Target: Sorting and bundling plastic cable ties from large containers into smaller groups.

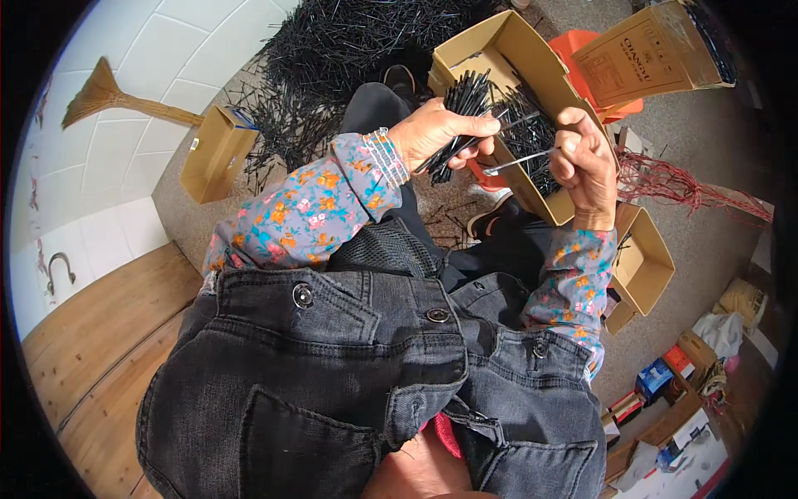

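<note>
My left hand (439,131) is closed round a bundle of thin black sticks (467,93), which poke out above and below the fingers. One dark stick stands out from the bundle by the thumb, toward the right. My right hand (587,163) is closed, pinching a thin silvery rod-like tool (520,161) whose pale tip points at the left hand, a little apart from it. Below both hands is an open cardboard box (544,62) with many more black sticks (517,116) inside. What exactly the silvery tool is, I cannot make out.
A large heap of black sticks (357,33) covers the floor ahead. At the left are a straw broom (98,91) and a small carton (214,158). An orange-red container (573,46), a brown carton (636,54), red strands (673,183) and another open box (644,258) are at the right.
</note>
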`<state>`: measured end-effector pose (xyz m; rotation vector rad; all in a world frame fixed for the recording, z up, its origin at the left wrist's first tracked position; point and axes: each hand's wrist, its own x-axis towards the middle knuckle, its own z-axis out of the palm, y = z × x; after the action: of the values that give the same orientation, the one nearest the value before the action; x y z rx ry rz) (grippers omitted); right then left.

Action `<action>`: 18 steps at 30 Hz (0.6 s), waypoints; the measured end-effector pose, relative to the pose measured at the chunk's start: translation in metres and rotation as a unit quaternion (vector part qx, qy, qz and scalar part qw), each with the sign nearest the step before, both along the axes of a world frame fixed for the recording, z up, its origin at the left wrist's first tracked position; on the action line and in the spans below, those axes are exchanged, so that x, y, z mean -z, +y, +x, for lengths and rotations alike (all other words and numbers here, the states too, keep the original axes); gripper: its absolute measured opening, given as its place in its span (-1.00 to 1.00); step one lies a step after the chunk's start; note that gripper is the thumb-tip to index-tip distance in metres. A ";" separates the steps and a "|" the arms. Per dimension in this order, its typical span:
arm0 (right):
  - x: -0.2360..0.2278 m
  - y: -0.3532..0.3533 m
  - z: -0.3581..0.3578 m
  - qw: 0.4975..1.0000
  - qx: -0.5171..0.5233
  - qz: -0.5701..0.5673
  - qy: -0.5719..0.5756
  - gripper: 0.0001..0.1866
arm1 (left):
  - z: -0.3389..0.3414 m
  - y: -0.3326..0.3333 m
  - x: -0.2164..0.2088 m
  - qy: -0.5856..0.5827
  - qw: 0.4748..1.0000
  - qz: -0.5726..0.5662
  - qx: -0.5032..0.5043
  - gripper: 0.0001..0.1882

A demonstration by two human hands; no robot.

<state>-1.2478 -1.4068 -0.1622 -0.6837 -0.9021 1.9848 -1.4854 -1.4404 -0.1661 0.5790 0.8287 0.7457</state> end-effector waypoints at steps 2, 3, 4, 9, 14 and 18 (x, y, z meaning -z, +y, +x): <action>-0.003 0.001 -0.003 1.000 -0.015 0.001 -0.022 -0.68 | 0.001 0.000 -0.001 0.008 1.000 0.004 0.005 -0.82; -0.006 0.002 -0.006 0.998 -0.019 0.002 -0.051 -0.70 | 0.002 -0.001 -0.003 0.025 1.000 0.014 0.009 -0.82; -0.008 0.002 -0.009 0.996 -0.024 0.004 -0.081 -0.72 | 0.003 -0.002 -0.005 0.041 0.999 0.023 0.013 -0.82; -0.004 0.002 -0.017 0.988 -0.040 0.010 -0.149 -0.83 | 0.004 -0.004 -0.004 0.057 0.997 0.058 0.010 -0.80; -0.007 0.000 -0.021 0.986 -0.060 0.007 -0.156 -0.90 | 0.002 -0.006 -0.008 0.055 0.997 0.042 0.024 -0.79; -0.013 -0.002 -0.026 0.982 -0.107 -0.017 -0.153 -0.92 | 0.005 -0.005 -0.010 -0.001 0.999 0.029 0.036 -0.77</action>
<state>-1.2735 -1.4089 -0.1496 -0.9646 -1.1677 2.1233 -1.4807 -1.4457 -0.1561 0.6575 0.7832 0.7063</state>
